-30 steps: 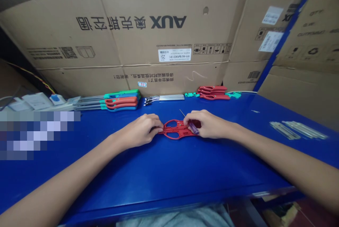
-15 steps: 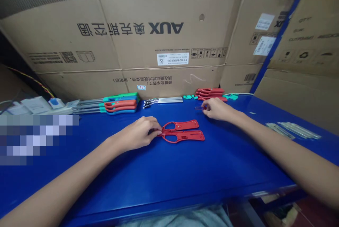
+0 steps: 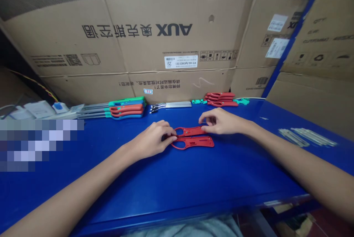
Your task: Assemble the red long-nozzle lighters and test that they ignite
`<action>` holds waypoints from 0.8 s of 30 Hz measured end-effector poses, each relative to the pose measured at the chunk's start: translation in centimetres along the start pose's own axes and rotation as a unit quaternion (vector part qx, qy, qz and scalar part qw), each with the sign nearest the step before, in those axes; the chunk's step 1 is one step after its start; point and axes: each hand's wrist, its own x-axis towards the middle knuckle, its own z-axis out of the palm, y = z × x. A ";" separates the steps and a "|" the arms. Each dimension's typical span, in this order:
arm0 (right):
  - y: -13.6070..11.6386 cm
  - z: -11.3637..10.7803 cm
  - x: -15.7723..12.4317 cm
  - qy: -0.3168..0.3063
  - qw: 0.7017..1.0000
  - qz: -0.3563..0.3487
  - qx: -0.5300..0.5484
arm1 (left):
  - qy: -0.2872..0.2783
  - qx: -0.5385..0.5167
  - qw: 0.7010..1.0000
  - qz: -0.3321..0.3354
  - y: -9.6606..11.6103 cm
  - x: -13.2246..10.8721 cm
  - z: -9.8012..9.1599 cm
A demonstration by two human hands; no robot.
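Observation:
A red plastic scissor-shaped handle frame [image 3: 193,142] lies flat on the blue table [image 3: 166,192], its two long arms side by side. My left hand [image 3: 151,140] is shut around the frame's left end, hiding the joint where the arms meet. My right hand [image 3: 219,121] is over the upper arm's right end, with fingertips touching it and the thumb just above. Its fingers are apart, and the arm does not look gripped. No purple-handled screwdriver shows in this view.
Along the back edge lie a bundle of teal-and-red handled metal rods [image 3: 125,109], loose metal rods [image 3: 170,105], small teal pieces [image 3: 197,101] and stacked red handles [image 3: 221,99]. Metal strips [image 3: 306,137] lie at right. Cardboard cartons [image 3: 138,45] stand behind the table.
My right hand has come forward and left from the back of the table onto the red frame. My left hand has shifted slightly right. The small purple handle near my right hand no longer shows.

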 end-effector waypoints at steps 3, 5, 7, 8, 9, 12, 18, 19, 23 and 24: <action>-1.0 0.4 -0.2 -0.021 0.998 -0.049 0.026 | 0.001 0.000 1.000 -0.002 0.0 0.1 0.2; -1.2 0.9 -0.2 -0.026 0.997 -0.066 0.030 | 0.002 0.000 1.000 -0.004 -0.2 0.1 0.3; -1.1 1.3 -0.1 -0.024 0.996 -0.075 0.030 | 0.002 0.000 1.000 -0.008 -0.3 0.1 0.3; -1.0 1.5 -0.1 -0.022 0.996 -0.079 0.030 | 0.002 0.000 1.000 -0.011 -0.4 0.1 0.3; -1.0 1.6 0.0 -0.019 0.996 -0.081 0.031 | 0.001 0.000 1.000 -0.014 -0.4 0.1 0.3; -0.8 1.9 0.1 -0.013 0.996 -0.081 0.033 | 0.000 -0.001 1.000 -0.025 -0.5 0.1 0.3; -0.7 1.9 0.0 -0.014 0.996 -0.075 0.040 | -0.003 -0.005 0.999 -0.038 -0.6 0.1 0.2; -0.7 1.9 0.0 -0.015 0.996 -0.074 0.041 | -0.004 -0.006 0.999 -0.039 -0.5 0.1 0.2; -0.7 1.9 0.0 -0.019 0.996 -0.071 0.043 | 0.003 -0.009 0.999 -0.045 -0.5 0.0 0.1; -0.7 1.9 0.0 -0.020 0.996 -0.071 0.044 | 0.006 -0.009 0.999 -0.046 -0.4 0.0 0.0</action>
